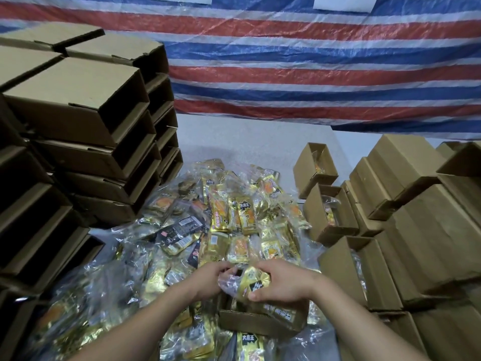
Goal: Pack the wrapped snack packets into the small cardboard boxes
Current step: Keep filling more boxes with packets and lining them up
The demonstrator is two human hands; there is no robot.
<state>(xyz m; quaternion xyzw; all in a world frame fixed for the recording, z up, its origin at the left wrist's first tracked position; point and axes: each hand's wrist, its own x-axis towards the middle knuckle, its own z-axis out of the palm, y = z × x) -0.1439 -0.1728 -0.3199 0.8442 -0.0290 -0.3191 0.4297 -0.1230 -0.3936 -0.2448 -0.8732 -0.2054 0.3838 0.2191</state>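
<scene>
at far left: stacks of empty boxes (pixel 78 105) lie on their sides, open mouths facing right, piled high on the desk (pixel 247 136).
centre heap: wrapped snack packets (pixel 229 220), gold and clear plastic with a few black ones, spread loosely over the desk between the two groups of boxes.
left hand (pixel 208 280): fingers curled, pinching the crinkled clear wrap at the left end of a gold packet (pixel 253 282).
held packet: it sits between both hands, just above the open box (pixel 257 323) at the near edge of the heap; other packets already show inside that box.
right hand (pixel 283 282): fingers curled over the packet's right side, thumb pressed on its near face.
at right: three filled boxes (pixel 328 214) stand in a row with packets showing inside, beside stacks of closed boxes (pixel 416 230).
behind: a red, white and blue striped tarp (pixel 312 74) hangs as backdrop.
</scene>
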